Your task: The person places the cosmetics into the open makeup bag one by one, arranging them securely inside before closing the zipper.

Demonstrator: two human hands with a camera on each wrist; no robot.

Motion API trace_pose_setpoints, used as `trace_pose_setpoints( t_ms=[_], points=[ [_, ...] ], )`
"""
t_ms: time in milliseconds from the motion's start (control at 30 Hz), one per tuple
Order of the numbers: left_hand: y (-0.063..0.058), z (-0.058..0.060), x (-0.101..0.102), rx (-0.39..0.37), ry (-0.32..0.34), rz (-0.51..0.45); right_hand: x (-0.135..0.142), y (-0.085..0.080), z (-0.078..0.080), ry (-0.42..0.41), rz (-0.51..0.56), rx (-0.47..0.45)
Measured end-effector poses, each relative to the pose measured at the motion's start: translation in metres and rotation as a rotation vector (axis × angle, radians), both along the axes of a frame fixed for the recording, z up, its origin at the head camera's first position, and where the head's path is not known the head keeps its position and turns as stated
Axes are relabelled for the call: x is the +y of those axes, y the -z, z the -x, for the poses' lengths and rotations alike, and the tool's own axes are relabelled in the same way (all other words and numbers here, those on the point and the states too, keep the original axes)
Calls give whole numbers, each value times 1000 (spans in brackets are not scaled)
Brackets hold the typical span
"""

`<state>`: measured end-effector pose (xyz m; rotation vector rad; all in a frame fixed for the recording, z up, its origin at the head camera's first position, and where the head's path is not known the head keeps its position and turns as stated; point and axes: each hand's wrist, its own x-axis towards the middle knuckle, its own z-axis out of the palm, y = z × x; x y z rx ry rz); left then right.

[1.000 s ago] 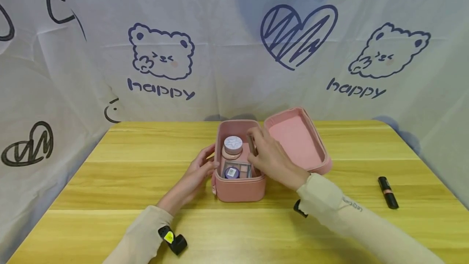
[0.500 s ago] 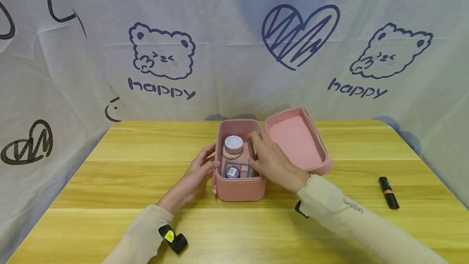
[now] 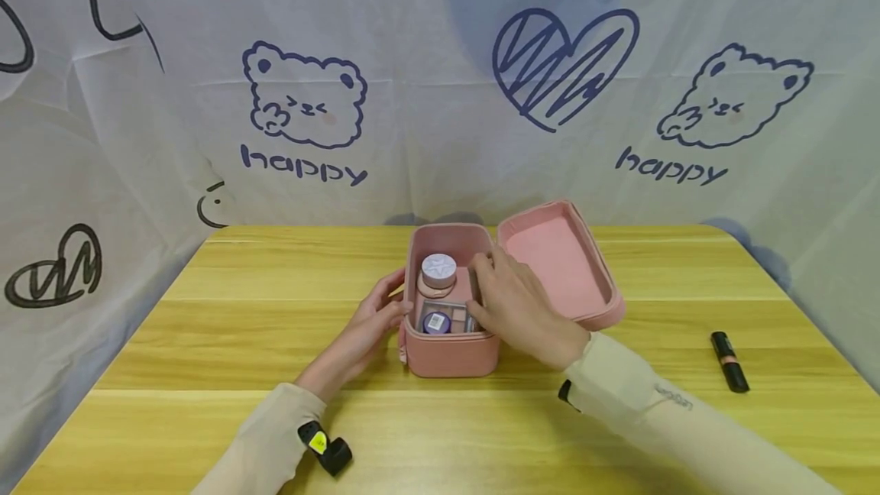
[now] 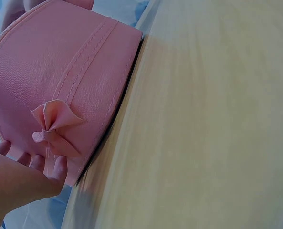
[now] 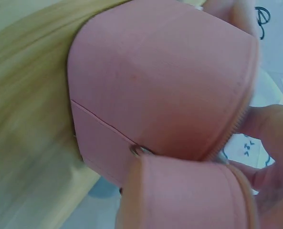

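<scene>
A pink zip case (image 3: 451, 357) stands uncovered on the table. My left hand (image 3: 371, 319) steadies its left side, thumb at the rim; in the left wrist view the fingertips touch the wall beside a pink bow (image 4: 57, 124). My right hand (image 3: 519, 304) reaches over the right rim, fingers bent down inside. I cannot tell whether it still holds the slim brownish item, which is hidden behind the fingers. Inside lie a round lilac-lidded jar (image 3: 438, 271) on a pale round compact (image 3: 435, 290), and an eyeshadow palette (image 3: 458, 318) with a small purple pot (image 3: 436, 322) on it.
The case's pink lid (image 3: 560, 262) lies folded back to the right, its hollow upward. A black lipstick tube (image 3: 729, 361) with a rose band lies farther right on the wooden table (image 3: 275, 266). A printed white cloth (image 3: 426, 121) hangs behind.
My right hand has moved slightly lower into the case along its right wall, and the slim brownish item between thumb and fingers has sunk from sight. The left hand stays put.
</scene>
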<state>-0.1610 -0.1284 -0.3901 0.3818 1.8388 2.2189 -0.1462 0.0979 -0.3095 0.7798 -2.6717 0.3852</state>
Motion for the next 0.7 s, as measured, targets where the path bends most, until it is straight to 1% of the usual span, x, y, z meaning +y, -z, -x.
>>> trace_pose_setpoints(
  t_ms=[100, 167, 300, 467, 700],
  points=[
    [0, 0, 0, -3, 1, -3, 3, -7, -1, 38, -42, -52],
    [-1, 0, 0, -3, 1, -8, 6, -11, -2, 49, -65, -75],
    [0, 1, -1, -7, 4, -16, 11, -15, -1, 41, -93, -83],
    [-1, 0, -1, -11, 0, -2, 16, -18, -1, 32, -117, -100],
    [-3, -2, 0, -16, 8, 13, 19, -20, -2, 49, -128, -136]
  ],
)
